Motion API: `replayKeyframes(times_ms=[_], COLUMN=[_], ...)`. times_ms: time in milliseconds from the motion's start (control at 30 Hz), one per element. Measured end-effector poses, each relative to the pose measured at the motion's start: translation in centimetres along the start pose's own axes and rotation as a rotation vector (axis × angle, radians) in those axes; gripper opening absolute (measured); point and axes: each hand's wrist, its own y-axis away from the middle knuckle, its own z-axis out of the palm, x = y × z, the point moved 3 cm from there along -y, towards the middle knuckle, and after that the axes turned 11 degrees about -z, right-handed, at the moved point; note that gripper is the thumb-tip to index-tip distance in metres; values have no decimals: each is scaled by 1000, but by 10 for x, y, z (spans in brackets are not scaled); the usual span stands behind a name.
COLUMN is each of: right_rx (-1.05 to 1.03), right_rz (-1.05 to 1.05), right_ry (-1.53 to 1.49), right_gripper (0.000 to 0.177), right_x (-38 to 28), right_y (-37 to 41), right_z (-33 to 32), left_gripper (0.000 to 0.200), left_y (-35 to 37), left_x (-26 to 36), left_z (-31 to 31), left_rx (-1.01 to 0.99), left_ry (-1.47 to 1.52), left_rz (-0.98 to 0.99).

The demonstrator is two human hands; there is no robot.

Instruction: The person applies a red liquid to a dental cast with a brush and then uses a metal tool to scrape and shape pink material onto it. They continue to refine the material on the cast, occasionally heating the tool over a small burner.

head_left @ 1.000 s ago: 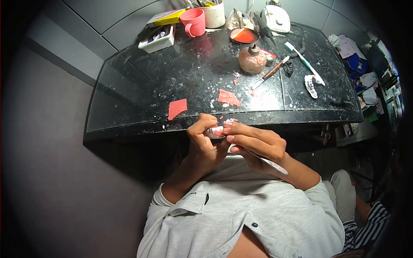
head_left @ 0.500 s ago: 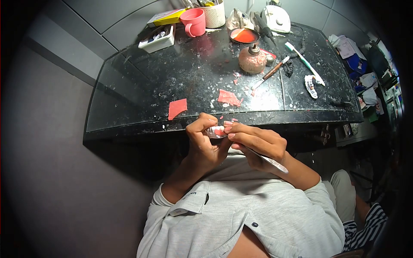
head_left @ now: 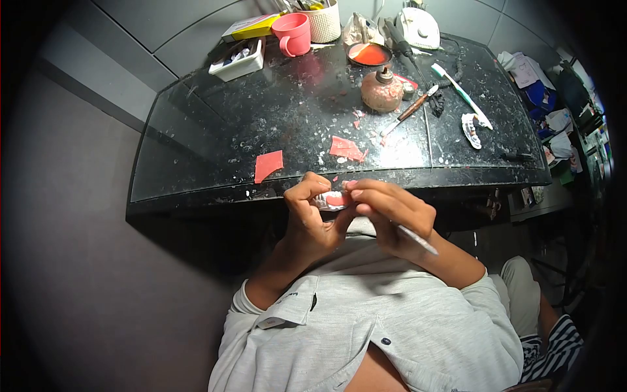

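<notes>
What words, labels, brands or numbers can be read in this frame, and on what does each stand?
No text can be read here.
Flat yellow cardboard box at the back of the black worktop: print too blurred to read.
Small dark mark on the grey shirt: too small to read.
Pink wax denture piece in the left hand, thin metal tool in the right hand: no marking visible.

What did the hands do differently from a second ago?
The right hand rolled forward and curled its fingers tighter over the pink piece; the metal tool it grips tipped with it, so less of it shows. Nothing was picked up or let go. The left hand still pinches the pink piece, and the pink cup and red scraps on the black table stayed put.
</notes>
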Motion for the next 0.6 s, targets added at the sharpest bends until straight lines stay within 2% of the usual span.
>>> replayKeyframes(times_ms=[67,167,200,300,333,433,500,533,567,600], right_rx=[25,330,302,198,122,-142,-60,-24,10,-41], right_rz=[41,161,187,105,50,-97,100,61,23,-33], right_ry=[7,-340,-324,-348,-291,-90,29,13,-5,-53], right_gripper=[16,19,30,38,45,49,42,33,30,29], right_x=[2,12,12,10,5,8,14,15,16,13], right_y=[1,13,13,13,3,-1,5,4,4,1], right_z=[0,1,-3,-8,-8,1,0,-2,-4,-4], left_gripper=[63,69,72,77,79,85,83,82,81,81], left_y=[1,-1,-2,-2,-2,-3,-1,1,2,1], left_x=[0,5,6,7,8,9,12,8,6,5], left_z=[1,2,1,1,2,4,4,3,1,1], left_rx=[3,14,8,-19,-39,-62,-77,-76,-74,-116], left_ry=[-5,111,76,47,52,106,109,101,93,192], left_rz=[0,-110,-100,-93,-96,-119,-178,-182,-188,-212])
